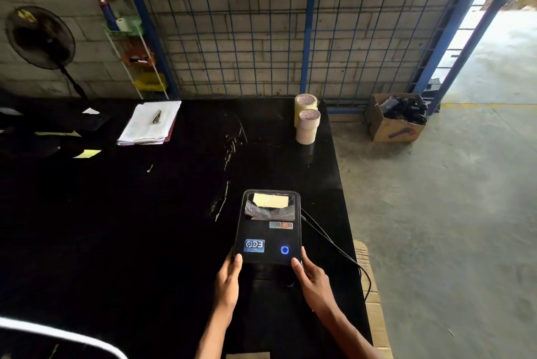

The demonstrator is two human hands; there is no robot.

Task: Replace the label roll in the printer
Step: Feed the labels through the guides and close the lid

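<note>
Gripping the near end of the printer (268,227) from both sides, the person works at the right portion of a black table (116,213). Left hand (229,277) lies against the printer's near left corner, thumb up along the edge, fingers wrapped around the side and mostly hidden. Right hand (309,274) mirrors it at the near right corner, thumb resting on the rim just below a glowing blue ring button (285,250); its fingers curl round the right side. Both hands closed on the casing, neither lifting it visibly; printer sits flat on the table, long axis running away from the person. Lid appears shut. Through the clear window (268,207) at the far end a pale label roll (270,201) shows, lying crosswise, well beyond both hands, with crinkled clear wrapping just nearer. A blue sticker (254,246) sits on the lid near the left thumb. A black cable (334,245) leaves the printer's right side and trails back past the right wrist toward the table edge. Farther off, near the table's far right corner, rolls of tape (306,121) stand stacked, well apart from the printer. A clipboard with papers (151,123) lies at the far middle-left. Behind the table, a blue wire fence (261,24) fronts a block wall; a fan (39,37) stands at left. On the concrete floor to the right, a cardboard box (396,118) holds dark items.
</note>
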